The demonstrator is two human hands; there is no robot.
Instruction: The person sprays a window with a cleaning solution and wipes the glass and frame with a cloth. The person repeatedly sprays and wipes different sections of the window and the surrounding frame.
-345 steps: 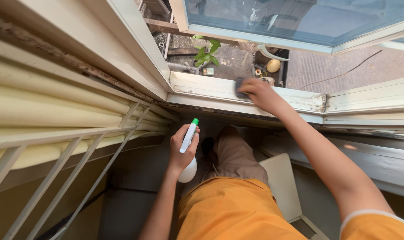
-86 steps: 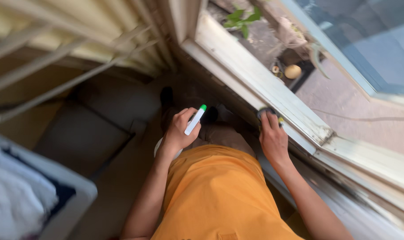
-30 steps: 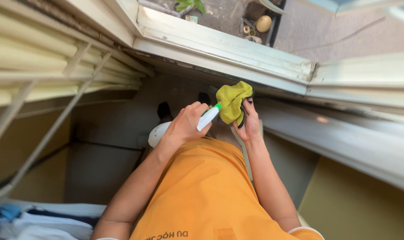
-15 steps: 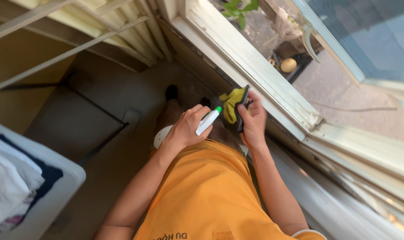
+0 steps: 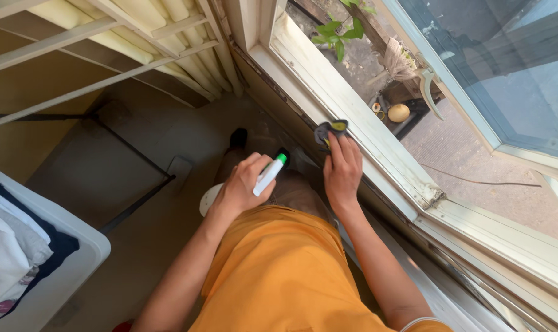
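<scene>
Since half a second ago, the right hand (image 5: 342,169) has carried the one cloth (image 5: 329,130) out of the open-palm fold and is now pressing it, bunched dark with a yellow-green patch showing, against the inner edge of the white window frame (image 5: 353,123). Going left to right: one white laundry basket (image 5: 76,270) is sitting well left of both hands, holding folded white, grey and dark clothes. The left hand (image 5: 241,187) is curling closed around one white spray bottle (image 5: 268,177), its green tip pointing toward the right fingers. Those right fingers are lying nearly flat, the cloth pinned under their tips. Beyond them, outside the glass, one round yellowish fruit (image 5: 399,112) is resting beside one green plant (image 5: 340,31).
</scene>
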